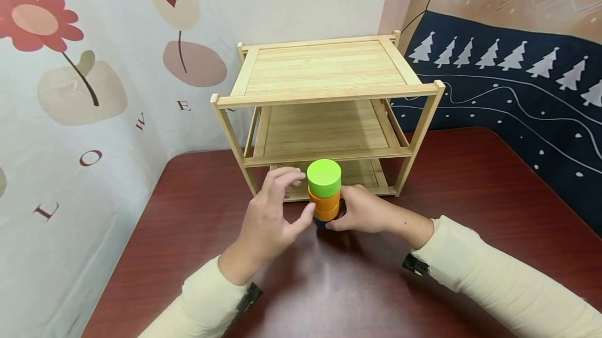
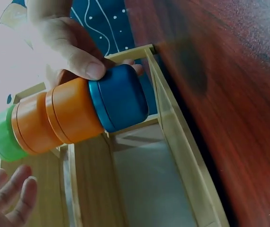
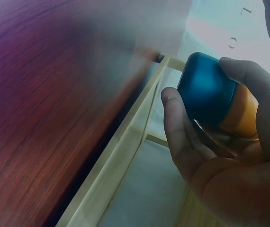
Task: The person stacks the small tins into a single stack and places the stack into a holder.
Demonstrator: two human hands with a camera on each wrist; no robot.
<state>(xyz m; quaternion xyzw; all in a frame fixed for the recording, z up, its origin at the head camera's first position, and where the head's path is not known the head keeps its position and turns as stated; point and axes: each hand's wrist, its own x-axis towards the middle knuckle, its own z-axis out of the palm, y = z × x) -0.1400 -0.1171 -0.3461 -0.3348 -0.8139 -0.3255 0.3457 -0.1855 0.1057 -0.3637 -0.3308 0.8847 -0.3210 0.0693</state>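
Observation:
A column of small round containers with seams near their tops stands upright: a green one (image 1: 324, 177) on top, two orange ones (image 1: 324, 205) below, a blue one (image 2: 121, 98) at the bottom. My right hand (image 1: 364, 210) grips the column low down from the right, its thumb and fingers around the blue container (image 3: 206, 87). In both wrist views the blue base appears raised off the tabletop. To the left, my left hand (image 1: 273, 218) has its fingers spread in a loose curve beside the column. In the left wrist view, its fingers (image 2: 23, 198) are apart from the green container.
Just behind the column stands a light wooden three-tier shelf (image 1: 324, 95) on a dark red wooden table (image 1: 197, 223). A wall cloth with printed flowers (image 1: 35, 19) hangs at the left, and a dark cloth with white trees (image 1: 508, 56) at the right.

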